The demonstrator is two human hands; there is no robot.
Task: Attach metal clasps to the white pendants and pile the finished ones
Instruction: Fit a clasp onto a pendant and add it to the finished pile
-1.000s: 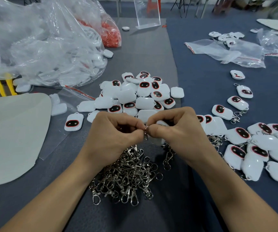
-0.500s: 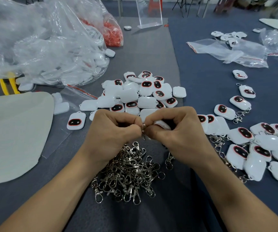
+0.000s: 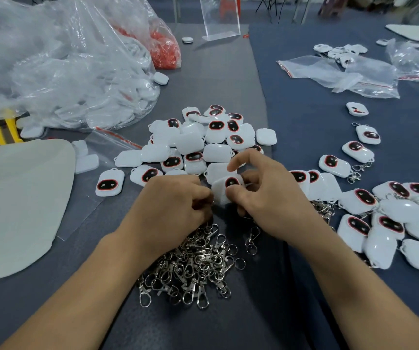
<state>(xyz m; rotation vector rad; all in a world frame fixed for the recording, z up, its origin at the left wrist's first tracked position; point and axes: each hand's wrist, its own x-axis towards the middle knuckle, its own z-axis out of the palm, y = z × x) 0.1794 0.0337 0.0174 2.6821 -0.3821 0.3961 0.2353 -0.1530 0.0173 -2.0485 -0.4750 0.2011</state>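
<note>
Pendant in the middle first: it is white with a dark, red-ringed face, and it sits between the two hands. The right hand holds it with the thumb on the front and curled fingers behind it, while the pointing finger sticks up and touches nothing. The left hand is curled up tight with its fingertips at the pendant's left edge. I cannot tell if a clasp is pinched inside it. Right under both hands lies a heap of shiny metal clasps, and some poke out toward the near edge of the tabletop. Just behind the hands is a pile of loose pendants, very close to the right hand's fingers. To the right, on the blue cloth, the finished pendants with clasps spread out to the picture's edge. A big clear bag fills the far left, and a pale sheet lies nearer than it. Bare room shows on the grey strip beyond the loose pile and on the dark part between the arms.
</note>
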